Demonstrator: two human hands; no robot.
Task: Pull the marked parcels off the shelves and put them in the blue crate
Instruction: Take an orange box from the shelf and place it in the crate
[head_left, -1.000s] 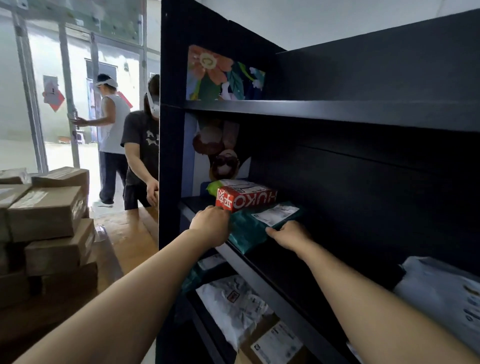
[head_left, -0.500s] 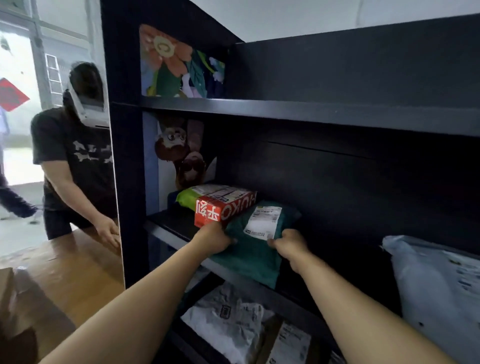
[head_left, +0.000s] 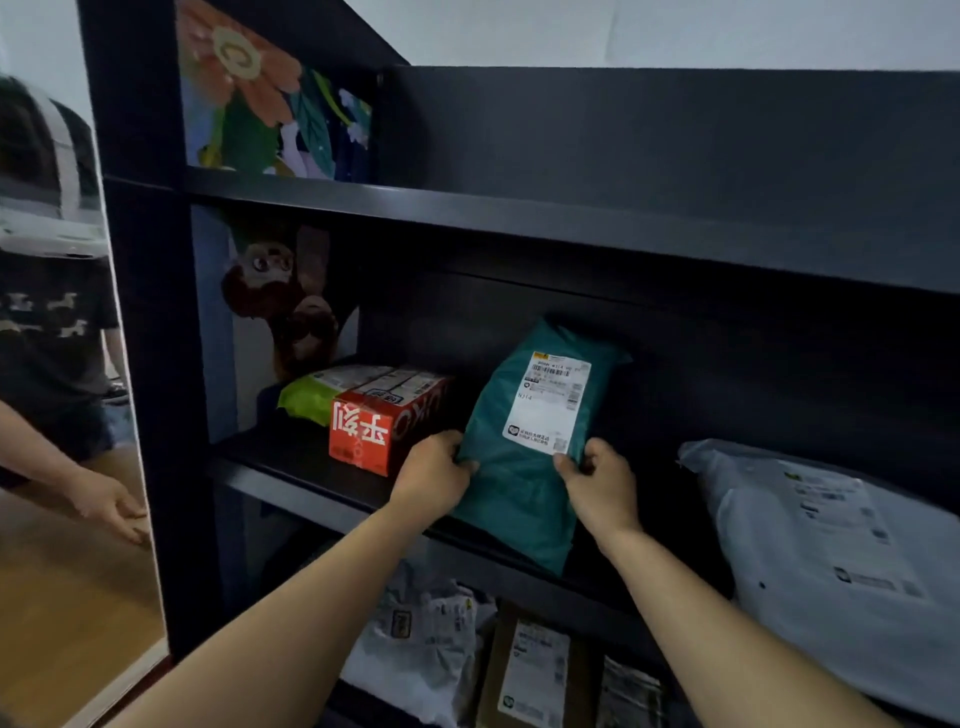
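Note:
A teal plastic mailer (head_left: 519, 483) with a white shipping label stands tilted up on the middle shelf (head_left: 311, 483) of a dark rack. My left hand (head_left: 434, 480) pinches its left edge and my right hand (head_left: 600, 486) pinches its right edge at the label's lower corner. The mailer's bottom end hangs over the shelf's front edge. The blue crate is not in view.
A red carton (head_left: 382, 426) and a green pack (head_left: 306, 397) sit left of the mailer. A large grey mailer (head_left: 831, 561) lies on the right. White bags (head_left: 421, 649) and a cardboard box (head_left: 530, 675) fill the lower shelf. Another person's hand (head_left: 111, 512) rests on a wooden table at left.
The teal mailer has been lifted from lying flat beside the red carton to standing upright, label facing me. Both hands moved right with it, and my view came closer.

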